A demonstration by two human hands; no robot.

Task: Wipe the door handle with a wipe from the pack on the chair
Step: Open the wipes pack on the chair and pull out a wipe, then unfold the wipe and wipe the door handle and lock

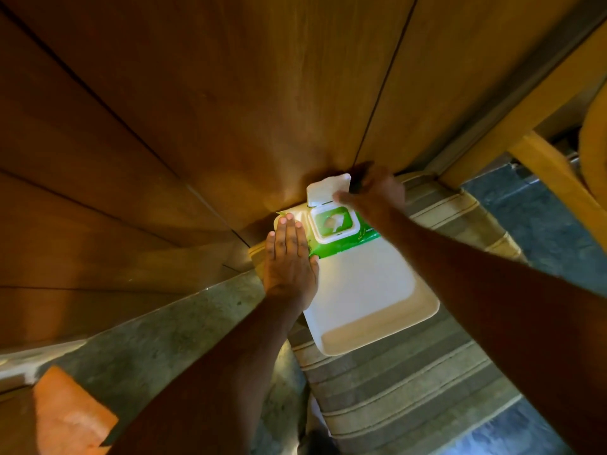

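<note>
**Pack opened on the chair**

Forearms reach forward from the bottom edge. The left hand (289, 257) lies flat, fingers straight and together, pressing down on the left end of the green wipe pack (341, 239); it grips nothing. The pack rests on the far end of the white chair seat (368, 300), just right of that palm. Beyond it, the right hand (374, 195) pinches the edge of the white flip lid (325, 190), which stands raised. A wipe (331, 221) shows in the opening under the lid. Just behind both hands stands the wooden door (230, 93).
</note>
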